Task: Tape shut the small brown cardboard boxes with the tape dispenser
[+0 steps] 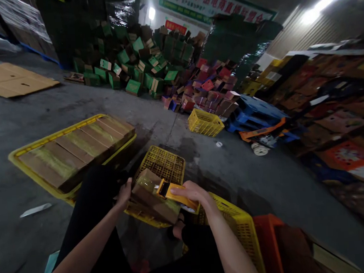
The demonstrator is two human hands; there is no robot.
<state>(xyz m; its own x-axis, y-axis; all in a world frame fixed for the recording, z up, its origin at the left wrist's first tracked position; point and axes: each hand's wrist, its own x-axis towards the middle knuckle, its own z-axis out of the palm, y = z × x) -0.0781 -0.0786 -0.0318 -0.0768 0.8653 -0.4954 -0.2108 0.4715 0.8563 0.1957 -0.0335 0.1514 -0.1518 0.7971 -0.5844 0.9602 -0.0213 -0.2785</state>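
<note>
A brown cardboard box (157,205) rests tilted on an upturned yellow crate (171,162) between my knees. My left hand (123,194) grips the box's left end, its fingers partly hidden behind the edge. In my right hand (190,193) is a yellow tape dispenser (170,189), its front pressed to the top of the box. Shiny yellowish tape shows on the box's upper face, near the dispenser.
At the left stands a yellow crate (24,156) with several taped boxes. Another yellow crate (237,211) and an orange crate (265,230) flank my right leg. Green and red boxes (135,85) are heaped ahead, near a pallet jack (259,137) and blue pallets (249,111).
</note>
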